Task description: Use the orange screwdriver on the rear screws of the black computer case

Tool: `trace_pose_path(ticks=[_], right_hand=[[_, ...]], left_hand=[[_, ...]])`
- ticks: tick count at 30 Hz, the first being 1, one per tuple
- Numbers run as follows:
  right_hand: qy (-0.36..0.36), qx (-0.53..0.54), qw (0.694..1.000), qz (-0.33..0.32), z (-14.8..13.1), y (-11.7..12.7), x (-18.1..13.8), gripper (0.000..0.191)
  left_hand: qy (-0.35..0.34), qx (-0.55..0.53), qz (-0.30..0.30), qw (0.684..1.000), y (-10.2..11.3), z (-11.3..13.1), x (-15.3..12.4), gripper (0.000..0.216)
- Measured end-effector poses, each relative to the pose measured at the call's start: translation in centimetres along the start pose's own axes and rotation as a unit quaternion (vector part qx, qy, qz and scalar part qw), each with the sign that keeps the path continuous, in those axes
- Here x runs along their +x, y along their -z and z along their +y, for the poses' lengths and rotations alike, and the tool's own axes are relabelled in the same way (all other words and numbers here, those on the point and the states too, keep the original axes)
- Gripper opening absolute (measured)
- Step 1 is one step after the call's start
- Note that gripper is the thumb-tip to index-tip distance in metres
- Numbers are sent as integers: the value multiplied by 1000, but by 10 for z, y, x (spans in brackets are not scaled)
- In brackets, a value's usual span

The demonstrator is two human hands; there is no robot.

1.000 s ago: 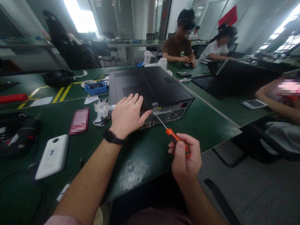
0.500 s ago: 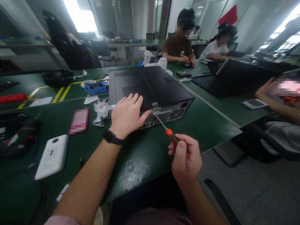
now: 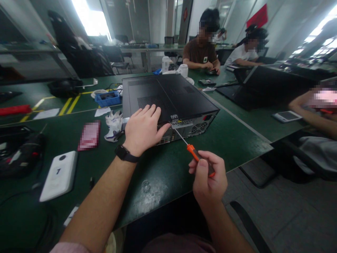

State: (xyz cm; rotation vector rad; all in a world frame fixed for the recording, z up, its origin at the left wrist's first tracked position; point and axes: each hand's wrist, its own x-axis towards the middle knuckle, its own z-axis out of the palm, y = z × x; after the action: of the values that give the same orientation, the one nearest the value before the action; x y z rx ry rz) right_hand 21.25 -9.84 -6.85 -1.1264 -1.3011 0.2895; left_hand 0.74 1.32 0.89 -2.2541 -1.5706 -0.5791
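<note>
The tip of the screwdriver (image 3: 193,152) blurs at the computer case (image 3: 176,93).

Single head-worn view, facing forward and down, green table (image 3: 160,168) and black computer case (image 3: 173,95) near

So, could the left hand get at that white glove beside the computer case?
Probably yes. The left hand rests on the computer case, grasping nothing, and the white glove lies on the table close by, with nothing obvious in between.
</note>
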Motion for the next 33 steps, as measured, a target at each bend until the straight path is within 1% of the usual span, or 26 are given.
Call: trace_pose_path(ticks=[2,4,8,11,15,19,25,28,30,33], right_hand=[[-12,18,1000,-7,1,0,-1,17],[-10,18,1000,-12,1,1,-1,20],[28,-32,999,-5,-3,5,0,26],[35,-47,998,0,-4,5,1,24],[8,-14,1000,-1,-2,1,0,16],[-20,17,1000,-11,0,0,-2,18],[19,9,1000,-6,-4,3,0,29],[16,-4,1000,-16,-6,2,1,23],[8,8,1000,-18,-5,1,1,18],[1,26,999,-23,-2,2,-1,19]], left_hand=[[1,-5,-2,1000,0,0,0,58],[2,-6,-4,1000,0,0,0,59],[2,2,-5,1000,2,2,-1,59],[0,8,-5,1000,2,1,-1,59],[-2,10,-5,1000,1,0,-1,59],[0,4,-7,1000,1,1,-1,59],[4,-2,-6,1000,1,1,0,57],[3,-2,-5,1000,1,0,-1,57],[3,-3,-5,1000,1,0,-1,58],[1,-2,-5,1000,1,0,-1,59]])
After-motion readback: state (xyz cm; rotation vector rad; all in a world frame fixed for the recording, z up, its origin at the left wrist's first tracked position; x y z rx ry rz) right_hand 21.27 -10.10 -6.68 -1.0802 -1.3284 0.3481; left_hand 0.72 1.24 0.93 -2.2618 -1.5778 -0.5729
